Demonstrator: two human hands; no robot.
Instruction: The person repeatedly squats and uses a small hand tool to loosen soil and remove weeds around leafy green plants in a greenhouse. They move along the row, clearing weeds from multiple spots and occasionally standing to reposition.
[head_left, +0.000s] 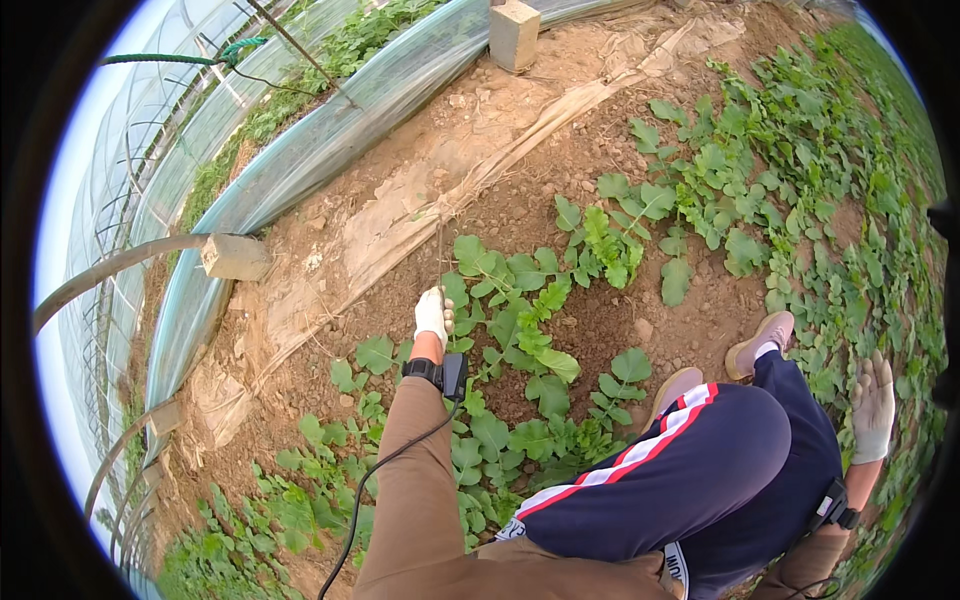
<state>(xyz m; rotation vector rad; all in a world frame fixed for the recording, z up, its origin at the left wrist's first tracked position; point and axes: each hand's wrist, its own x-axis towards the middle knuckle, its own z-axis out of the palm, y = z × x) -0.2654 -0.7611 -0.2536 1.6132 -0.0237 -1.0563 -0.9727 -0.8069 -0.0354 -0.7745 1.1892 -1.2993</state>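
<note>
My left hand (434, 313), in a white glove, is closed around a thin stalk or stick (441, 251) that points up toward the strip of old plastic film. Broad green leaves (507, 322) of low leafy plants lie just right of that hand, over brown soil (592, 330). At the far right my right hand (873, 409), gloved too, is held flat with its fingers extended and nothing visible in it, above dense leafy plants (832, 247). Both wrists bear black straps with small devices.
Concrete blocks (236, 257) (514, 35) weigh down the edge of a plastic-film greenhouse (315, 157) at the left and top. A strip of old plastic film (450, 202) crosses the soil. My pink shoes (759, 345) stand among the plants. A green rope (172, 58) hangs at upper left.
</note>
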